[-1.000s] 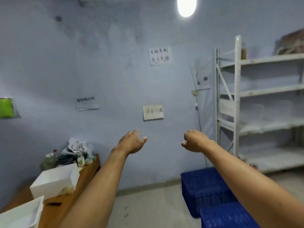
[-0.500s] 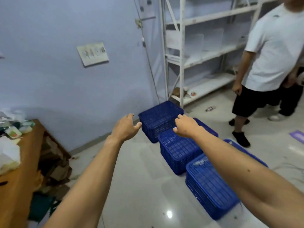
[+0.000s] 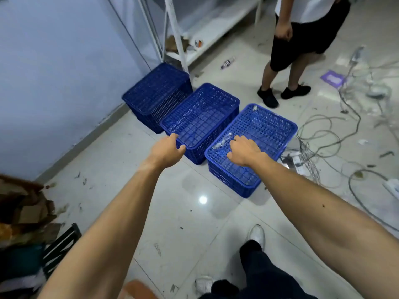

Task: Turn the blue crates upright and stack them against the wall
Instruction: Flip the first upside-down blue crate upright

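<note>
Three blue crates (image 3: 199,117) sit upside down in a row, unstacked; left hand (image 3: 167,151) and right hand (image 3: 245,152) hover open-fingered, gripping nothing

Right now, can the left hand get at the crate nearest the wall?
Probably not directly: the left hand is at the middle crate, which lies between it and the wall crate. Nothing else blocks it.

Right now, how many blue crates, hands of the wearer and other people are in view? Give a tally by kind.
Blue crates: 3 (by the wall, middle, nearest)
Wearer's hands: 2 (left hand, right hand)
Other people: 1 (bystander)
Total: 6
</note>
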Demonstrator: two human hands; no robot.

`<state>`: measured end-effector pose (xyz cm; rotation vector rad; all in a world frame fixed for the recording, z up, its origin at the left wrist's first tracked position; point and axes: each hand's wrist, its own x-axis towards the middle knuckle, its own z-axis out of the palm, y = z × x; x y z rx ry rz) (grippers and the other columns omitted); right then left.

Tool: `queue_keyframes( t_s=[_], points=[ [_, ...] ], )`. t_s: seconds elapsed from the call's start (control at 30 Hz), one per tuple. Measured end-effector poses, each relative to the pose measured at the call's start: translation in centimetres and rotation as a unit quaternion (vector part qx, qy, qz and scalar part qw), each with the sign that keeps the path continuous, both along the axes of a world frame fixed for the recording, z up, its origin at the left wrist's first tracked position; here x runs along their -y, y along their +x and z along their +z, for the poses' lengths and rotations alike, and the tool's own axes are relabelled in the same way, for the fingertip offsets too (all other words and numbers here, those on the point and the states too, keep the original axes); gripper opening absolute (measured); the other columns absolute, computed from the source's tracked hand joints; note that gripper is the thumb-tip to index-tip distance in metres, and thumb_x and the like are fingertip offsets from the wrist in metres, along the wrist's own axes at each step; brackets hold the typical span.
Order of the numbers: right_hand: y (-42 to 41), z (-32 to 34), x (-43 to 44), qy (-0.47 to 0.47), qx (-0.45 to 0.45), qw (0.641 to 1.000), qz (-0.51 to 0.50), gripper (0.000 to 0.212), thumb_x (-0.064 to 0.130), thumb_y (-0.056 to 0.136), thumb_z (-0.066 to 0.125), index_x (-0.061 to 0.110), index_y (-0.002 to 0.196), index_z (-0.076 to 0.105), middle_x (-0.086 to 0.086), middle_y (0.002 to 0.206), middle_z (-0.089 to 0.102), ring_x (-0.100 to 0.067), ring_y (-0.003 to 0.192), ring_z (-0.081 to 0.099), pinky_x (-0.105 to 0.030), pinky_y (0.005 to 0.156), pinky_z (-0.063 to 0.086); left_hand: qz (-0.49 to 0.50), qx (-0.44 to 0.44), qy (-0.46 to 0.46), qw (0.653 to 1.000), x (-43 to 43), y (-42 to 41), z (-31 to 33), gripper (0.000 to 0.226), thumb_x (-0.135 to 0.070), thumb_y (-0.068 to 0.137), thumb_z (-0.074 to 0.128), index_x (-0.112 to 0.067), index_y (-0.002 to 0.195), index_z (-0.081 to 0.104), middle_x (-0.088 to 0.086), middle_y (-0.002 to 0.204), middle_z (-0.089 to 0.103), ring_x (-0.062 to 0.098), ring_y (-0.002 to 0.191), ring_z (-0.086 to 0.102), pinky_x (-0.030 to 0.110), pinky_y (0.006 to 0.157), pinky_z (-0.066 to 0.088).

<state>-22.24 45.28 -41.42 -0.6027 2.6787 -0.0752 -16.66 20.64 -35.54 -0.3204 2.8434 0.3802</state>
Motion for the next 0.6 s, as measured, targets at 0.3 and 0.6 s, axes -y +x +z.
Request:
queue_keyframes(
  t_s=[0.3, 0.6],
  points=[
    [-4.6, -6.8, -11.0, -0.006, 0.068, 0.988, -0.137, 0.039, 0.034, 0.097, 0.046, 0.006, 0.124, 0.054, -0.012, 0.132, 0.049, -0.031, 0.123, 0.045, -0.043, 0.1, 0.039, -0.067, 0.094, 0.014, 0.993, -11.0, -9.1, -6.3, 0.059, -0.043, 0.097, 0.048, -0.01, 0.144, 0.039, 0.013, 0.14, 0.053, 0.03, 0.123, 0.054, 0.042, 0.099, 0.047],
    [-9.3, -8.1, -18.8, -0.053, 0.108, 0.96, -0.254, 0.044, 0.034, 0.096, 0.051, 0.004, 0.129, 0.049, -0.015, 0.132, 0.051, -0.033, 0.118, 0.052, -0.042, 0.093, 0.045, -0.123, 0.131, 0.013, 0.984, -16.6, -17.9, -7.4, 0.059, -0.042, 0.099, 0.049, -0.01, 0.147, 0.036, 0.015, 0.139, 0.053, 0.033, 0.12, 0.055, 0.043, 0.095, 0.047]
  ],
)
